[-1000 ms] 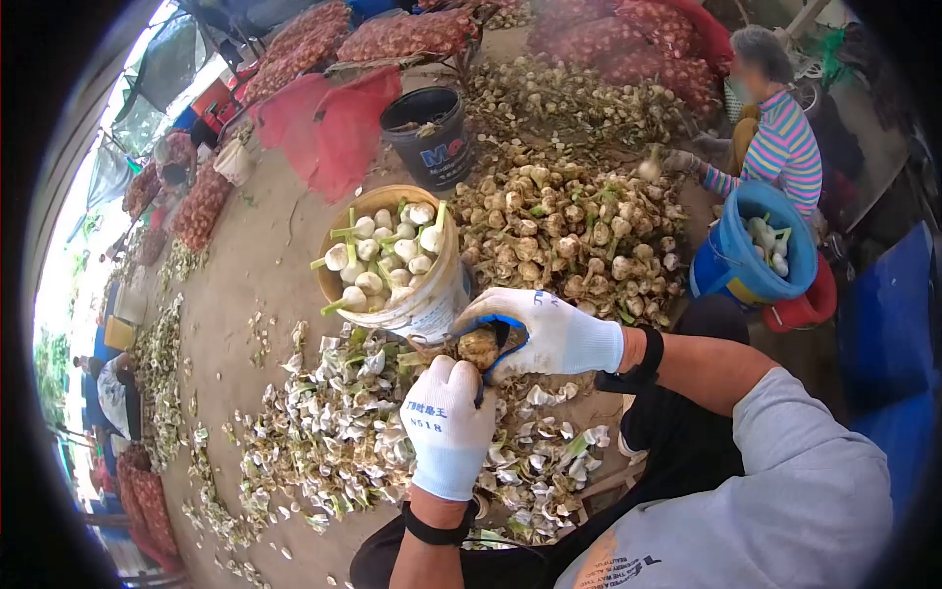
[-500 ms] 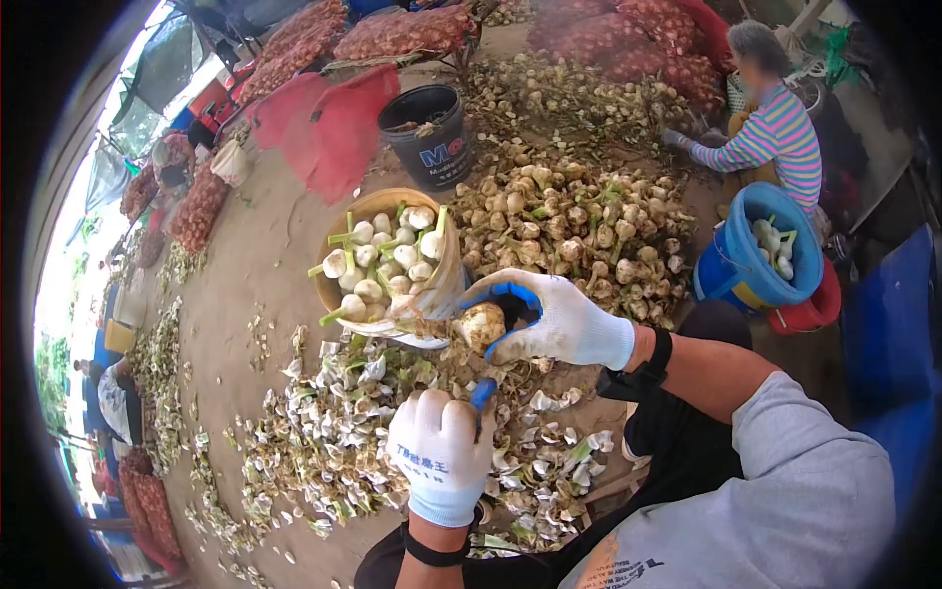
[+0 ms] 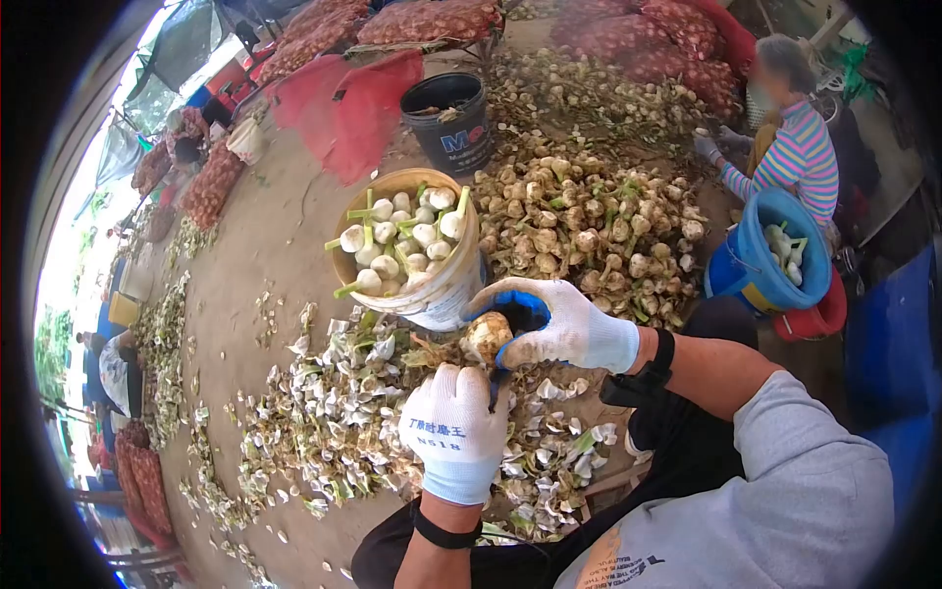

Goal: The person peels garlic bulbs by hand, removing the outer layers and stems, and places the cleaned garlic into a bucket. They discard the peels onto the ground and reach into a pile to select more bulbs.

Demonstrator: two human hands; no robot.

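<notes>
My right hand [image 3: 564,324], in a white glove with a blue palm, is closed round a brownish garlic bulb [image 3: 488,336]. Just below the bulb is my left hand [image 3: 456,422], in the same kind of glove, its fingers curled and its knuckles up. A small dark thing shows at its thumb side, too hidden to make out. Dry stalk and roots hang to the left of the bulb. Behind my hands stands a pale bucket [image 3: 446,299] filled with white, cleaned garlic bulbs [image 3: 385,266] with green stems.
Unpeeled garlic [image 3: 589,231] lies heaped beyond my right hand; peeled skins [image 3: 343,432] cover the ground at left. A black bucket [image 3: 451,137] stands behind, a blue bucket [image 3: 751,260] at right. A person in a striped top [image 3: 800,162] sits at upper right.
My left hand has come up and right, closer to the bulb, and its blue thumb no longer sticks out. My right hand still holds the bulb. The surroundings have shifted slightly right in the view.
</notes>
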